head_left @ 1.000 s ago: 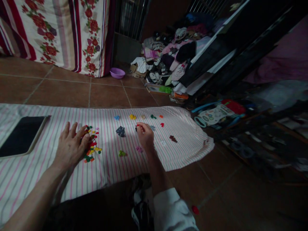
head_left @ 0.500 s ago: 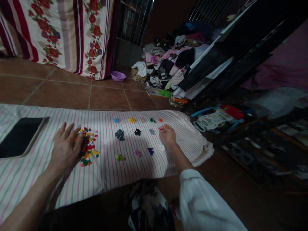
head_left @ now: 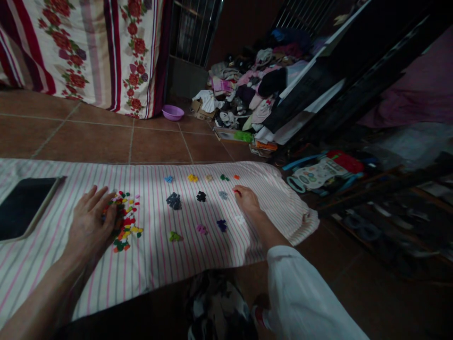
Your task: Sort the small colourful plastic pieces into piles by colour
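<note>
"Head view: where does the worktop point(head_left: 152, 259) end around the mixed heap point(head_left: 129, 221)?"

"Its far edge runs beyond the heap, its near edge on the person's side, its rounded end well to the right. Cloth shows between the heap and the dark grey cluster point(head_left: 174, 200), with more right of that, past the right hand point(head_left: 248, 199)."

"How are the hands?"

"Left hand point(head_left: 90, 217) is palm down, fingers spread, over the heap's left side. The right, well right of the heap, has its fingers drawn narrow with red pieces point(head_left: 237, 191) at their tips; I cannot tell whether they are gripped."

"Materials?"

"White cloth with pink and grey stripes, creased at the right end. The pieces are small, chunky, plastic-looking. Left of the heap, the touchscreen device point(head_left: 24, 208) is flat, dark-faced and pale-rimmed."

"Counts?"

"One device, one heap, and, right of it, twelve clusters besides the red. Five far: light blue point(head_left: 169, 179), yellow point(head_left: 192, 178), beige point(head_left: 208, 178), green point(head_left: 224, 177), orange point(head_left: 236, 177). Three middle: dark grey, black point(head_left: 201, 196), light grey point(head_left: 222, 194). Four near: lime point(head_left: 174, 236), pink point(head_left: 201, 229), navy point(head_left: 222, 225), white point(head_left: 240, 219)."
</note>
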The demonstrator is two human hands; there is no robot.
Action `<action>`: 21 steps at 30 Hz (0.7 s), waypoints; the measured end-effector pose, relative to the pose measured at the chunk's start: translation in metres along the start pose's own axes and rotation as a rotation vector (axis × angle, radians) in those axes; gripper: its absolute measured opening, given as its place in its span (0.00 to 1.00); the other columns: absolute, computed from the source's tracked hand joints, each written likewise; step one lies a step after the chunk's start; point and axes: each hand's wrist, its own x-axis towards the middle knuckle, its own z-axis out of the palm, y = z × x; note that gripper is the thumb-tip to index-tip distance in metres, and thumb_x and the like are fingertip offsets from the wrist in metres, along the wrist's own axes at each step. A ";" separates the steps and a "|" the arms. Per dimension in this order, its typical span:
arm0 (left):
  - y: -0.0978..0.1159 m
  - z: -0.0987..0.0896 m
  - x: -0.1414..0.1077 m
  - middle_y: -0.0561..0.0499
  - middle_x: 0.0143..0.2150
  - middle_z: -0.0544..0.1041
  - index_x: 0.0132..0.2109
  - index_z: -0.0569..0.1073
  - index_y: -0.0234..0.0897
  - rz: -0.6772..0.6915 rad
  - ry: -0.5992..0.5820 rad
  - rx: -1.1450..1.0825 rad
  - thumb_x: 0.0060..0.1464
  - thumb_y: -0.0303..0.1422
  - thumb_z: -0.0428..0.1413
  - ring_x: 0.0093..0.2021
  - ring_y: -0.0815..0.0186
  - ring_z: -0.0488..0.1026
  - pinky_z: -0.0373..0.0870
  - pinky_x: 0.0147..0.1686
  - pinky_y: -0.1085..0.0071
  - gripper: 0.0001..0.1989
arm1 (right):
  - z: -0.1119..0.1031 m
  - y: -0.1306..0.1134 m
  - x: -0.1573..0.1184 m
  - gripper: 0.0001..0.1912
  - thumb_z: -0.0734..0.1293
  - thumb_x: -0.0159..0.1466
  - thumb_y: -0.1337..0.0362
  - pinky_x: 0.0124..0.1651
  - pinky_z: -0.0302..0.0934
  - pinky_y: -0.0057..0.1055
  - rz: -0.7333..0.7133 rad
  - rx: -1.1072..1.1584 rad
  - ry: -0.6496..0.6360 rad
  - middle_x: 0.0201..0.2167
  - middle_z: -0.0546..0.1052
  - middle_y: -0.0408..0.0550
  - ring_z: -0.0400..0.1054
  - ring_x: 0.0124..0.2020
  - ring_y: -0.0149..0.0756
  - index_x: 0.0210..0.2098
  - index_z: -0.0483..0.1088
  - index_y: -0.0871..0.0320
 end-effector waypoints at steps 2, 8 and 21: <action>0.002 0.001 0.001 0.38 0.57 0.71 0.51 0.71 0.38 -0.055 0.034 0.009 0.60 0.39 0.42 0.65 0.42 0.58 0.59 0.60 0.35 0.19 | -0.001 0.001 0.000 0.14 0.61 0.60 0.74 0.52 0.62 0.35 -0.018 -0.015 -0.007 0.41 0.79 0.48 0.70 0.44 0.38 0.38 0.76 0.56; 0.005 0.002 0.002 0.42 0.55 0.73 0.50 0.72 0.41 -0.073 0.058 -0.023 0.59 0.39 0.42 0.65 0.44 0.60 0.58 0.61 0.36 0.19 | 0.000 0.009 0.000 0.14 0.61 0.60 0.74 0.51 0.62 0.35 0.051 -0.051 0.022 0.40 0.79 0.51 0.70 0.42 0.39 0.37 0.77 0.58; -0.001 -0.006 0.000 0.41 0.56 0.73 0.48 0.72 0.43 -0.098 0.031 -0.024 0.60 0.39 0.42 0.65 0.47 0.60 0.58 0.63 0.38 0.17 | -0.004 0.015 0.001 0.14 0.63 0.58 0.73 0.53 0.63 0.33 0.115 0.040 0.026 0.42 0.78 0.49 0.71 0.43 0.36 0.39 0.77 0.56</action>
